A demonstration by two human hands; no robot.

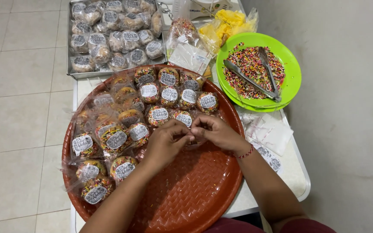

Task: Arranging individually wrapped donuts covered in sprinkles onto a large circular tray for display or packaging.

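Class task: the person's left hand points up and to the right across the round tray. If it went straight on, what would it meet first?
Probably the right hand, which already touches the left hand over the red woven tray.

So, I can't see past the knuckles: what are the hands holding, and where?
Both hands pinch a small clear packet at its top edge, over the tray.

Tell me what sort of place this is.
Probably a home kitchen or small home bakery packing table: a round woven tray of bagged, labelled sprinkle treats, a green plate of sprinkles with tongs, a tiled floor.
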